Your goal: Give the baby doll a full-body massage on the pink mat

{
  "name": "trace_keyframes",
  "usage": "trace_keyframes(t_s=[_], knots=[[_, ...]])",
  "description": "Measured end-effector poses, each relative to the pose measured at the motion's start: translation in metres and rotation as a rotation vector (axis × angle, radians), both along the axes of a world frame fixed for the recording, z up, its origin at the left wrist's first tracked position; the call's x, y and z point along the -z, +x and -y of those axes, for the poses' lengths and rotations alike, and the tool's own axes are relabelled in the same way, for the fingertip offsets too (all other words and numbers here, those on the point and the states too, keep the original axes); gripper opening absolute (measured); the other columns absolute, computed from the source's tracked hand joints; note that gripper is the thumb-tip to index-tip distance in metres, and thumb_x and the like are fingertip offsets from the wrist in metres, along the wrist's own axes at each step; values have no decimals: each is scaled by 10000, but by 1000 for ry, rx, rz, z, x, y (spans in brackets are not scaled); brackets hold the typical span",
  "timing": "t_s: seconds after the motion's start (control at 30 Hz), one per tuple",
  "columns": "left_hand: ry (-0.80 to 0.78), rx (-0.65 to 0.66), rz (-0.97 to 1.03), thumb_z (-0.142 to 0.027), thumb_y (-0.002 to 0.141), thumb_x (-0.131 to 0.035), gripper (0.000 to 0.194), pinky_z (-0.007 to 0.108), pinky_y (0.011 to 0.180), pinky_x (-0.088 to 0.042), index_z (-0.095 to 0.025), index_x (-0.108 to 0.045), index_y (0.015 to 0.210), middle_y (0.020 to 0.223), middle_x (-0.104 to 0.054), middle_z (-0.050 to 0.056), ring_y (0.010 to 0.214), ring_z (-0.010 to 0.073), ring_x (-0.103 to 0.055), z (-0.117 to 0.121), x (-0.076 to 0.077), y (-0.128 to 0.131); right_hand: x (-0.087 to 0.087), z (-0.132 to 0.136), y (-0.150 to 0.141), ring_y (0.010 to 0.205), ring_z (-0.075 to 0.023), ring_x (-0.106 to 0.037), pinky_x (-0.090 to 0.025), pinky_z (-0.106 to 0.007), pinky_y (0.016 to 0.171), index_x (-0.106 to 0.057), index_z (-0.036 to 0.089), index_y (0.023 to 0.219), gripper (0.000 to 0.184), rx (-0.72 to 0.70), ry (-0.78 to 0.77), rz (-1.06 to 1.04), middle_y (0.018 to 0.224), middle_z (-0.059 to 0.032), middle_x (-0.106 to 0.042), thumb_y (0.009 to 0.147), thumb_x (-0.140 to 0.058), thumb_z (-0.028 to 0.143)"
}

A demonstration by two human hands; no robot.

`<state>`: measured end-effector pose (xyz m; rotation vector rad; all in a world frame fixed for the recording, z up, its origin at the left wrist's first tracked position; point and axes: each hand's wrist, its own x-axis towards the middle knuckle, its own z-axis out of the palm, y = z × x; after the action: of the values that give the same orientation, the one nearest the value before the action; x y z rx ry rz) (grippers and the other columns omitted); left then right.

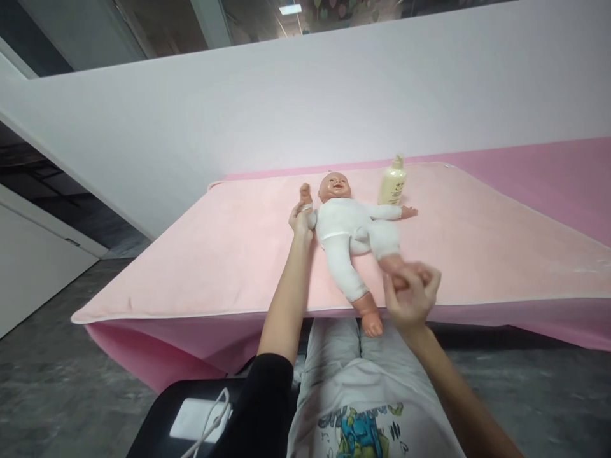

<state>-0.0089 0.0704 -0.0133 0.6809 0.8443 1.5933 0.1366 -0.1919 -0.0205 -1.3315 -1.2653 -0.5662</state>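
Passage is available across the left and right sides of the mat [229,254]. Obstacles: doll [340,217] at centre, pump bottle [393,184] behind its outstretched arm, wall [334,102] at rear.

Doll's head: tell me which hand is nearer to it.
Left. The left hand holds the doll's arm, close beside the doll's head; the right hand is farther off, at the doll's foot.

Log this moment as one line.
doll: face-up on pink mat; left hand: holding its arm; right hand: holding its foot; bottle: standing nearby
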Motion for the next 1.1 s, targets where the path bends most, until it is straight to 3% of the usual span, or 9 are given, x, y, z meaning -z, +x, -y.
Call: trace_keyframes(t_s=[0.1, 0.27, 0.33, 0.4, 0.5, 0.63, 0.83, 0.9, 1.1], knots=[[-23, 13, 92, -39, 593, -689, 373, 318, 866, -520, -191, -604, 922, 984, -660, 28, 931, 161, -655, -1, -3, -5, 7, 3, 4, 835, -189, -586, -549, -336, 658, -636, 200, 826, 81, -92, -33, 119, 955, -90, -485, 781, -618, 265], [251, 218, -253, 2, 481, -717, 239, 330, 890, -509, -142, -624, 647, 993, -696, 58, 997, 222, -643, 15, 1, 8, -46, -98, 6, 979, -209, -566, -535, -360, 818, -648, 198, 905, 168, -221, -175, -27, 990, -89, -470, 826, -550, 309], [299, 223, -294, 8, 489, -708, 217, 327, 905, -505, -141, -636, 630, 1057, -694, 61, 1031, 222, -630, 17, 2, 11, -53, -120, 1, 974, -207, -562, -529, -357, 831, -635, 191, 885, 168, -251, -250, -76, 976, -78, -461, 829, -542, 319], [175, 156, -212, -7, 520, -706, 256, 326, 868, -521, -147, -653, 729, 1028, -697, 57, 969, 202, -648, 15, 2, 8, -41, -109, -6, 951, -202, -568, -534, -361, 826, -626, 189, 902, 170, -253, -251, -94, 967, -73, -456, 835, -541, 321], [-41, 41, 17, -23, 602, -671, 370, 279, 814, -532, -171, -621, 938, 976, -689, 39, 883, 152, -663, 7, -2, -5, -4, -48, -21, 912, -215, -583, -559, -387, 766, -622, 221, 948, 141, -219, -138, -34, 989, -92, -469, 847, -553, 292], [-44, 47, 165, -35, 671, -625, 351, 261, 896, -505, -209, -578, 972, 1053, -670, 18, 1006, 131, -644, 4, -6, -17, 16, 4, -30, 926, -270, -576, -567, -443, 710, -619, 276, 933, 111, -130, 9, -70, 976, -117, -471, 846, -566, 320], [203, 267, -166, 36, 479, -698, 279, 392, 950, -490, -141, -599, 671, 1043, -694, 68, 1027, 242, -642, 25, -5, 6, -39, -98, -11, 903, -211, -577, -543, -389, 808, -633, 199, 890, 154, -271, -200, -93, 934, -68, -455, 821, -571, 322], [253, 273, -204, 26, 485, -709, 263, 397, 953, -487, -138, -616, 669, 1063, -689, 74, 1036, 248, -636, 28, -5, 12, -41, -107, -11, 906, -210, -578, -543, -386, 802, -636, 195, 882, 160, -278, -257, -100, 933, -66, -457, 819, -566, 324], [-29, 82, 153, 27, 556, -658, 333, 391, 900, -513, -175, -536, 791, 887, -657, 24, 891, 182, -664, 10, -6, -7, 14, 12, -31, 881, -245, -582, -551, -382, 621, -643, 300, 981, 167, -103, -33, 45, 995, -105, -492, 827, -577, 310]])
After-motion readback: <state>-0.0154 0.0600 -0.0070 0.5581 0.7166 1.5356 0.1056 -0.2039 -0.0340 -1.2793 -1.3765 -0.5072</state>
